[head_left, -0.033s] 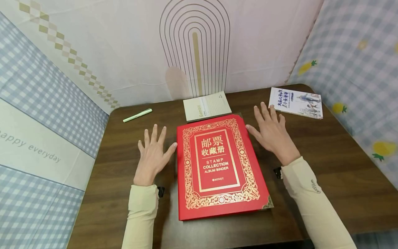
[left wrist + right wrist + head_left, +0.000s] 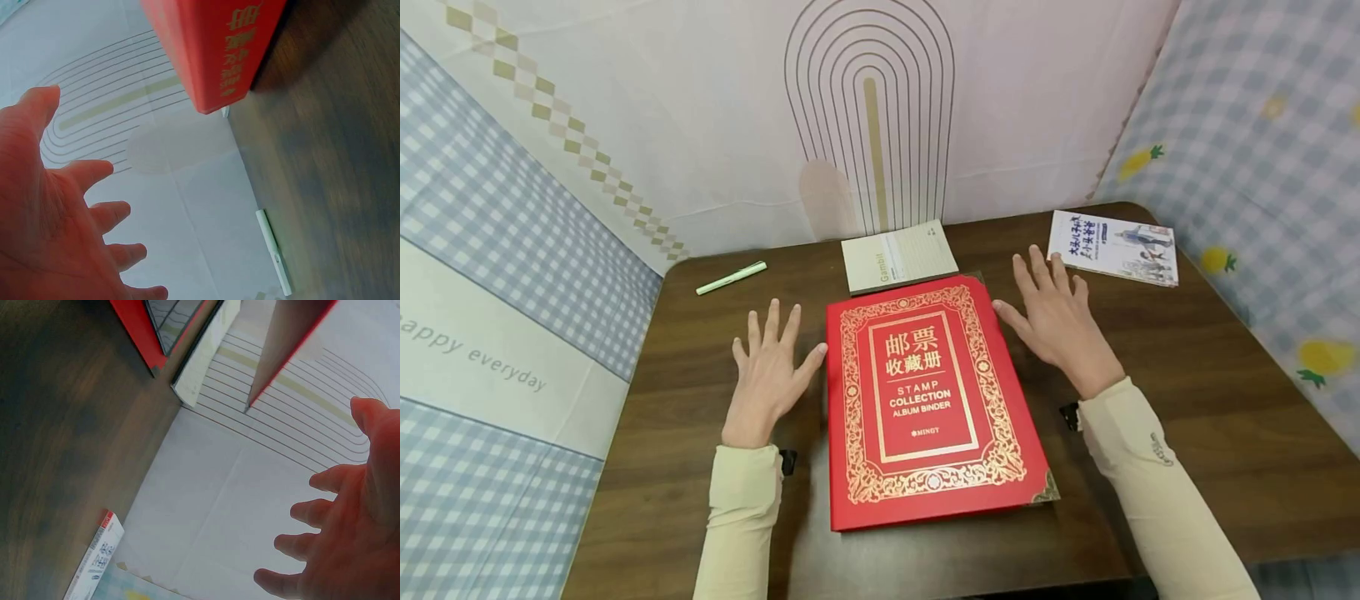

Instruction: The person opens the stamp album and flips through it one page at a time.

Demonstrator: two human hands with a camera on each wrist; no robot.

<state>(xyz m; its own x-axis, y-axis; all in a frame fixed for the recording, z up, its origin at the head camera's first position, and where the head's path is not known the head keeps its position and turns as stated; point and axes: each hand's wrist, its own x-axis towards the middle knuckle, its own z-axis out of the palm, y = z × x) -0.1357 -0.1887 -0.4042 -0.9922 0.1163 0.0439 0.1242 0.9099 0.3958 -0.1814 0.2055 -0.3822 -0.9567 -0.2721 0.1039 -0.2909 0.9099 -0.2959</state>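
Nothing had moved since the earlier frame. Both hands lay flat with fingers spread, holding nothing: left hand (image 2: 767,377) at the album's (image 2: 925,400) 9 o'clock, right hand (image 2: 1055,321) at its 2 o'clock. Its cover stood slightly lifted in the right wrist view.

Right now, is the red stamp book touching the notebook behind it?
Cannot tell. In the head view the red stamp book meets the notebook edge to edge, but neither contact nor a gap shows plainly.

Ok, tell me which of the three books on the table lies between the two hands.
The red stamp album, the largest, lies between the left hand and right hand; the notebook and booklet lie farther back.
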